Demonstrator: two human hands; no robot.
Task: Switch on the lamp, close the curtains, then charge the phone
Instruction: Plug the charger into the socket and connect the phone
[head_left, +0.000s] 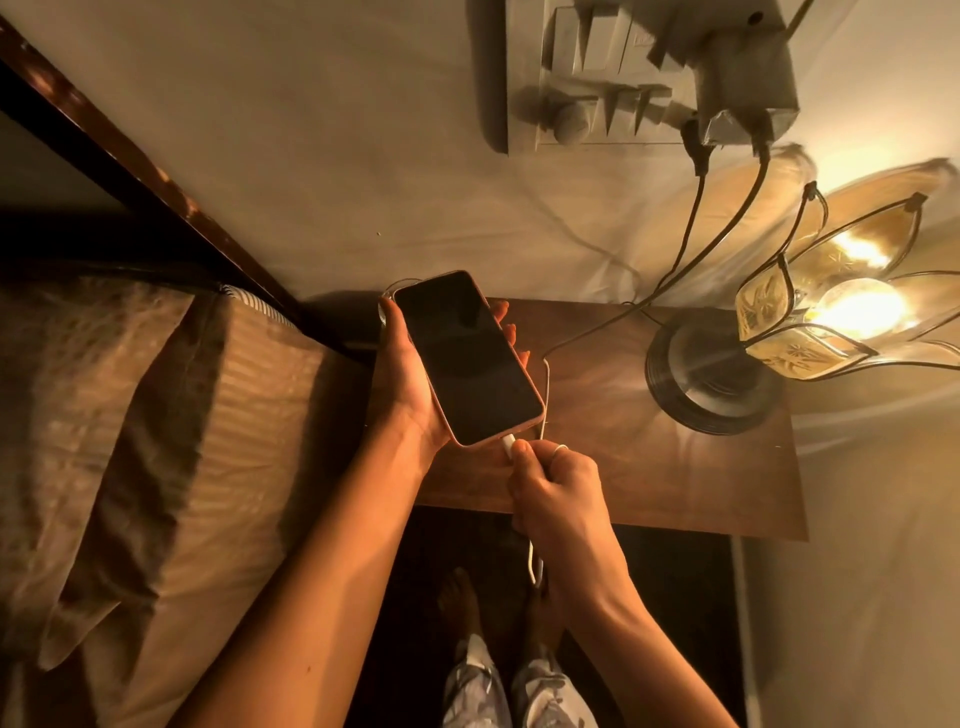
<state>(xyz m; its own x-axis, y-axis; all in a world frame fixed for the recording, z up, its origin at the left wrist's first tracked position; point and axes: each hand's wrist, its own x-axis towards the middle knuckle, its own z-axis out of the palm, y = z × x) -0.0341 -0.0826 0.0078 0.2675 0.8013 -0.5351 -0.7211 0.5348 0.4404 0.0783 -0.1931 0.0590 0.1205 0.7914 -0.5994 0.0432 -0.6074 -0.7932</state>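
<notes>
Above the nightstand (675, 467), phone (467, 358) gripped by left fingers (511, 332), right fingers (524, 460) pinching cable plug (509, 444)

A wooden bedside table (675, 467) stands against a pale wall (311, 130) bearing a switchboard (597, 78), beside a bed (156, 415) with striped bedding, in warm dim light.

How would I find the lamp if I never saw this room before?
Look for the brown bedside table against the wall, to the right of the bed. The lamp stands on the table's far right corner, below the wall switchboard. It alone glows, its glass shade shaped like flower petals.
</notes>
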